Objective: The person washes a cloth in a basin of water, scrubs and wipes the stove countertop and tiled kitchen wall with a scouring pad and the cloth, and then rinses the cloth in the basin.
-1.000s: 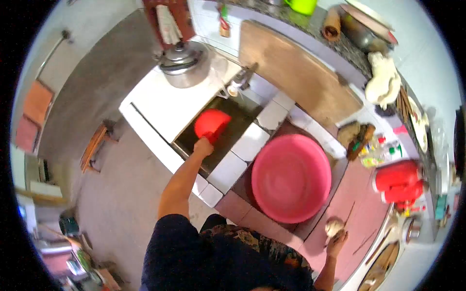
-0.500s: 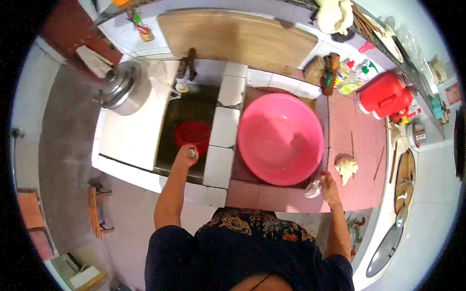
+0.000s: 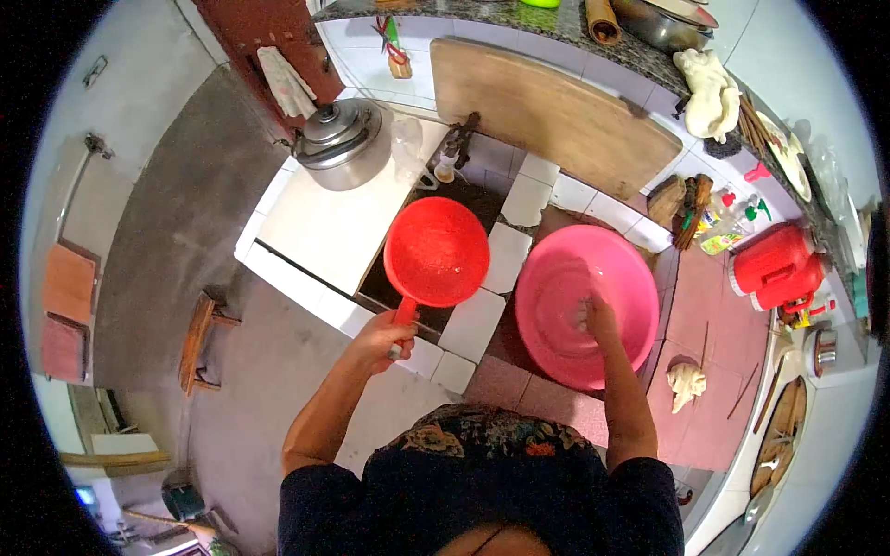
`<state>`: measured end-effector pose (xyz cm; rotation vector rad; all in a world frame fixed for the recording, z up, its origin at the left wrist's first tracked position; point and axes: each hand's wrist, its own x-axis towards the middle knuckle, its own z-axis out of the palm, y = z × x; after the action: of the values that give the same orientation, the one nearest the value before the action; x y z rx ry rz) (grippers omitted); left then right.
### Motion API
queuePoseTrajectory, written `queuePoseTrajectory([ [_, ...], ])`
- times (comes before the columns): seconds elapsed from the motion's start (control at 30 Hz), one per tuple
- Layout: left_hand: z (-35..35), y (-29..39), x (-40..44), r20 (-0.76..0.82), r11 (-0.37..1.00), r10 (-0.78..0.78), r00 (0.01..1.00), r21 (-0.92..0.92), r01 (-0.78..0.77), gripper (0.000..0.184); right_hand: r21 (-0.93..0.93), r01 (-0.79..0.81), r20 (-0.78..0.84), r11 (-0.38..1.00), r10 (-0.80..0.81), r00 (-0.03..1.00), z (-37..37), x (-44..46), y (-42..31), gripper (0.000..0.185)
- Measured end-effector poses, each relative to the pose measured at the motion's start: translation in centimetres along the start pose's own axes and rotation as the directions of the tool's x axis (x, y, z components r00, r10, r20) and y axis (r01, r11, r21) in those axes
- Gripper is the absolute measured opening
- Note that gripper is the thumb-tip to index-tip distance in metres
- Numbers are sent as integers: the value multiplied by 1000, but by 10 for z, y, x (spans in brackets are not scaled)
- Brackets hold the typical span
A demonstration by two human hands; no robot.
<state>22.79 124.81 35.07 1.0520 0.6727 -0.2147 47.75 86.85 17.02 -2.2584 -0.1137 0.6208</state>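
My left hand (image 3: 385, 341) is wrapped round the handle of a red dipper (image 3: 438, 250), raised over the dark water basin (image 3: 378, 283). Its round bowl looks wet inside. On the right, my right hand (image 3: 598, 315) reaches down inside the large pink basin (image 3: 528, 320), with a whitish thing at its fingers that I cannot make out clearly. The pink basin sits in a tiled recess. A crumpled pale cloth (image 3: 686, 384) lies on the pink tiles to the right of it.
A metal pot (image 3: 345, 153) stands on the white slab (image 3: 320, 232) at the left. Behind the basins leans a wooden board (image 3: 556, 107). Bottles (image 3: 726, 232) and red jugs (image 3: 777, 264) stand at the right. A wooden stool (image 3: 197, 343) is on the floor.
The red dipper has come up out of the dark basin in my left hand. My right hand has moved from the pink tiled edge into the pink basin. The view has shifted.
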Motion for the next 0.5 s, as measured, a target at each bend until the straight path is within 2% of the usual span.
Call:
queuePoseTrajectory([
  [0.03, 8, 3, -7, -2, 999, 2, 1000, 40, -2, 23, 1, 78, -4, 997, -78, 997, 10, 8, -1, 30],
  [0.07, 14, 4, -11, 0, 997, 2, 1000, 83, -2, 23, -179, 246, 25, 952, -246, 969, 23, 19, -2, 31],
  [0.1, 18, 5, -13, -2, 990, 11, 1000, 142, -11, 22, -349, 402, 77, 846, -402, 913, 31, 29, -4, 32],
  [0.17, 34, 10, -15, 39, 988, 38, 999, 148, -44, 21, -223, 264, 219, 938, -216, 952, 43, 30, -27, 31],
  [0.23, 52, 6, -11, 51, 982, 48, 998, 180, -57, 22, -449, 379, 93, 809, -379, 921, 54, 11, -56, 28],
  [0.3, 68, -2, -2, 37, 967, 50, 998, 248, -58, 26, -416, 375, 72, 828, -381, 922, 42, -11, -79, 26],
  [0.33, 76, -9, 5, 42, 968, 73, 996, 236, -81, 34, -405, 371, 64, 835, -379, 923, 49, -1, -66, 26],
  [0.4, 94, -20, 18, 28, 946, 84, 996, 311, -88, 41, -346, 323, 14, 881, -340, 940, 66, 32, -22, 26],
  [0.47, 108, -28, 30, 57, 907, 126, 990, 398, -139, 42, -266, 288, -64, 920, -315, 947, 77, 54, 16, 26],
  [0.5, 114, -32, 34, 68, 884, 151, 986, 436, -166, 43, -292, 279, -61, 915, -309, 949, 74, 54, 23, 26],
])
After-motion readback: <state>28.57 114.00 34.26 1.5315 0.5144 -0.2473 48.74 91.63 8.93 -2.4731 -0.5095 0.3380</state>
